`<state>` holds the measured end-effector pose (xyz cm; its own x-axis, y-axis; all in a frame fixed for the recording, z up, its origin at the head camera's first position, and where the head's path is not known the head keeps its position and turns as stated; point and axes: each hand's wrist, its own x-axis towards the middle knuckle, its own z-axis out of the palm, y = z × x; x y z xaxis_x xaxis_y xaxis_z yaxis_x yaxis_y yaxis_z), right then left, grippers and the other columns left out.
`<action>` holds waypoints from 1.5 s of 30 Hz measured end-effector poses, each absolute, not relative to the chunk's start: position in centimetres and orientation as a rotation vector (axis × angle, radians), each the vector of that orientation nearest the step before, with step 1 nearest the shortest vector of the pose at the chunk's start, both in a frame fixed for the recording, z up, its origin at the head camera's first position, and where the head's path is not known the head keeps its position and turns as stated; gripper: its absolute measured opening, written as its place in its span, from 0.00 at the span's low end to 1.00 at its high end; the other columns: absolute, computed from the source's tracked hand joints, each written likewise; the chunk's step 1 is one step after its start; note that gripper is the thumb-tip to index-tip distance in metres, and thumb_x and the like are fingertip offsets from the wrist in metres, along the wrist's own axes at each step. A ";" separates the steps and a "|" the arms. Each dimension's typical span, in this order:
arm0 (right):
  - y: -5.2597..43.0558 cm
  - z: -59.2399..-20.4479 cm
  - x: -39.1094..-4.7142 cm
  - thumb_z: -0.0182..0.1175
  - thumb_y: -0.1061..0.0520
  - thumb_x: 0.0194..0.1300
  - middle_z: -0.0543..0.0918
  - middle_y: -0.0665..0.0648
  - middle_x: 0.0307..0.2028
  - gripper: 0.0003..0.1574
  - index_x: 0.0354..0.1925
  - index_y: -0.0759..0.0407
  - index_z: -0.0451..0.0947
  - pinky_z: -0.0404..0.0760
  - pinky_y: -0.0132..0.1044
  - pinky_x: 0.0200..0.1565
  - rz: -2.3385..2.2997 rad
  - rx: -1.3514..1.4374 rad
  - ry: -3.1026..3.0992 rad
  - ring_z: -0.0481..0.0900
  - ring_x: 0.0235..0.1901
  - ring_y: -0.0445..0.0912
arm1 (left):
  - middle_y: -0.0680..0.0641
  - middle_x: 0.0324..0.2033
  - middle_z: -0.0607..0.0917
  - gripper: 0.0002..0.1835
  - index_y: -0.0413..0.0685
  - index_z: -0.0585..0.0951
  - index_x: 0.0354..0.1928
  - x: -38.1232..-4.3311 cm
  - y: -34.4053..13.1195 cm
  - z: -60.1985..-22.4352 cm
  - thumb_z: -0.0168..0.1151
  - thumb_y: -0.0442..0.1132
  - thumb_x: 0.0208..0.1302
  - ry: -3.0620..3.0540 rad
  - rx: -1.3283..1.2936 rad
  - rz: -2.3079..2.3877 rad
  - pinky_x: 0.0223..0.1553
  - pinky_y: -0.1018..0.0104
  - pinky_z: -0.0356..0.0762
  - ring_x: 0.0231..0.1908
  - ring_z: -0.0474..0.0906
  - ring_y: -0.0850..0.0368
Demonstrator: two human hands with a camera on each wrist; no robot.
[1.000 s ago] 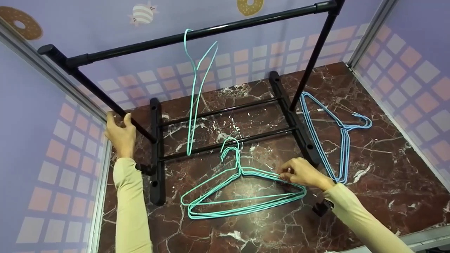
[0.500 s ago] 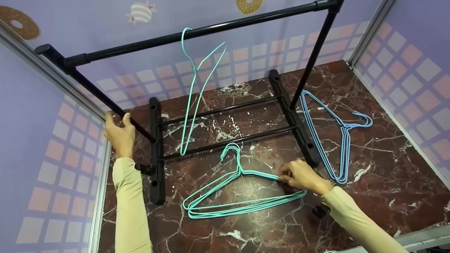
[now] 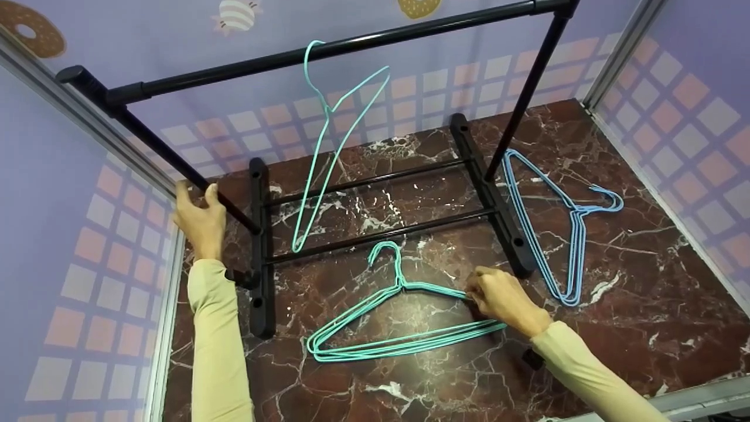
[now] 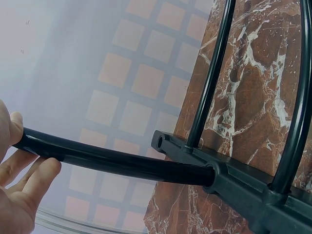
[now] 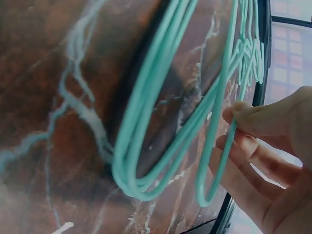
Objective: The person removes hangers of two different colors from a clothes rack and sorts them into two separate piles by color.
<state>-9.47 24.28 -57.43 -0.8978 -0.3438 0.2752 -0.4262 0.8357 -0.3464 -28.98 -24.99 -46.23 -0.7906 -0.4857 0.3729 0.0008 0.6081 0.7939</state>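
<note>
My left hand (image 3: 200, 225) holds the left upright post (image 4: 112, 163) of a black clothes rack; in the left wrist view thumb and fingers lie round the tube. With thumb and forefinger, my right hand (image 3: 507, 299) pinches the shoulder of the uppermost mint-green wire hanger (image 5: 225, 146). That corner stands a little apart from the stack of mint-green hangers (image 3: 398, 351) lying on the floor. Another mint-green hanger (image 3: 322, 135) hangs by its hook from the rack's top bar (image 3: 351, 41), turned at an angle.
Several blue hangers (image 3: 575, 246) lie on the marbled floor (image 3: 633, 316), right of the rack's right foot (image 3: 492, 199). Two thin lower bars (image 3: 375, 234) join the rack's feet. Patterned panels (image 3: 674, 105) enclose the floor at the back and sides.
The uppermost hanger's hook has come down in line with the stack's hooks. My right hand has closed on its shoulder. The hanging hanger has turned, its lower end shifting left. My left hand stays put.
</note>
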 end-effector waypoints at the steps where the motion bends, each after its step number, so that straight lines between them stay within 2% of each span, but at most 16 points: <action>1: 24.3 -57.5 -9.4 0.73 0.67 0.48 0.80 0.51 0.27 0.08 0.26 0.56 0.86 0.82 0.44 0.28 0.588 0.595 -2.803 0.83 0.26 0.49 | 0.38 0.42 0.86 0.17 0.39 0.77 0.54 -29.0 -25.0 -46.2 0.63 0.41 0.70 -2.263 0.377 -1.121 0.45 0.62 0.75 0.37 0.80 0.50; 4: 24.3 -57.9 -9.2 0.73 0.67 0.46 0.79 0.52 0.26 0.08 0.26 0.57 0.86 0.82 0.45 0.26 0.553 0.593 -2.775 0.83 0.25 0.50 | 0.38 0.42 0.86 0.17 0.39 0.76 0.55 -29.0 -24.9 -46.1 0.63 0.42 0.70 -2.267 0.375 -1.125 0.47 0.60 0.76 0.38 0.80 0.49; 9: 24.2 -58.3 -8.9 0.74 0.67 0.45 0.78 0.53 0.25 0.08 0.25 0.56 0.86 0.82 0.47 0.25 0.530 0.591 -2.744 0.82 0.23 0.50 | 0.40 0.40 0.86 0.17 0.38 0.77 0.54 -29.0 -25.0 -46.2 0.63 0.42 0.70 -2.244 0.370 -1.113 0.44 0.65 0.74 0.35 0.78 0.56; 15: 24.2 -58.9 -8.7 0.74 0.65 0.48 0.76 0.53 0.26 0.10 0.24 0.54 0.82 0.79 0.49 0.22 0.486 0.583 -2.720 0.80 0.20 0.51 | 0.37 0.41 0.84 0.19 0.37 0.77 0.55 -29.0 -25.1 -46.2 0.64 0.42 0.69 -2.227 0.362 -1.125 0.49 0.56 0.73 0.39 0.77 0.48; 22: 24.1 -59.0 -8.6 0.73 0.64 0.50 0.80 0.54 0.28 0.08 0.28 0.57 0.83 0.80 0.49 0.24 0.496 0.566 -2.711 0.80 0.22 0.50 | 0.44 0.38 0.83 0.17 0.39 0.78 0.54 -29.0 -25.3 -46.2 0.63 0.41 0.69 -2.214 0.363 -1.114 0.45 0.63 0.73 0.36 0.77 0.55; 27: 23.7 -58.2 -8.8 0.74 0.59 0.54 0.81 0.53 0.28 0.08 0.33 0.58 0.85 0.81 0.51 0.26 0.568 0.508 -2.737 0.82 0.25 0.51 | 0.39 0.41 0.83 0.18 0.39 0.78 0.55 -29.1 -25.4 -46.2 0.64 0.42 0.69 -2.219 0.348 -1.122 0.49 0.56 0.73 0.39 0.77 0.48; 31: 23.0 -56.6 -10.0 0.73 0.58 0.57 0.81 0.53 0.27 0.09 0.37 0.59 0.86 0.81 0.48 0.26 0.649 0.477 -2.706 0.80 0.23 0.48 | 0.37 0.43 0.83 0.19 0.39 0.77 0.57 -29.0 -25.5 -46.3 0.63 0.42 0.69 -2.221 0.350 -1.134 0.51 0.52 0.72 0.42 0.77 0.42; 34: 22.2 -55.0 -11.1 0.73 0.59 0.57 0.82 0.54 0.28 0.09 0.38 0.60 0.87 0.82 0.47 0.26 0.678 0.465 -2.680 0.82 0.24 0.48 | 0.39 0.41 0.83 0.19 0.39 0.77 0.57 -28.9 -25.5 -46.4 0.63 0.43 0.70 -2.224 0.357 -1.139 0.49 0.55 0.72 0.40 0.77 0.45; 42: 19.1 -50.4 -14.4 0.70 0.59 0.61 0.85 0.57 0.32 0.07 0.38 0.61 0.85 0.83 0.44 0.34 0.830 0.487 -2.608 0.84 0.30 0.50 | 0.43 0.39 0.85 0.16 0.40 0.78 0.54 -28.9 -25.1 -46.4 0.63 0.41 0.70 -2.238 0.374 -1.146 0.43 0.71 0.71 0.32 0.74 0.69; 45: 17.7 -48.6 -15.7 0.68 0.60 0.63 0.86 0.59 0.35 0.09 0.41 0.64 0.84 0.84 0.45 0.37 0.904 0.490 -2.589 0.85 0.32 0.52 | 0.42 0.39 0.87 0.15 0.40 0.78 0.52 -29.0 -25.0 -46.4 0.63 0.41 0.69 -2.234 0.373 -1.143 0.40 0.75 0.71 0.30 0.73 0.73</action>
<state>-15.73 17.69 -48.62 -0.8775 -0.2035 0.4343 -0.4296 0.7359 -0.5233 -29.05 -25.03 -46.41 -0.7834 -0.4920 0.3797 0.0200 0.5907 0.8066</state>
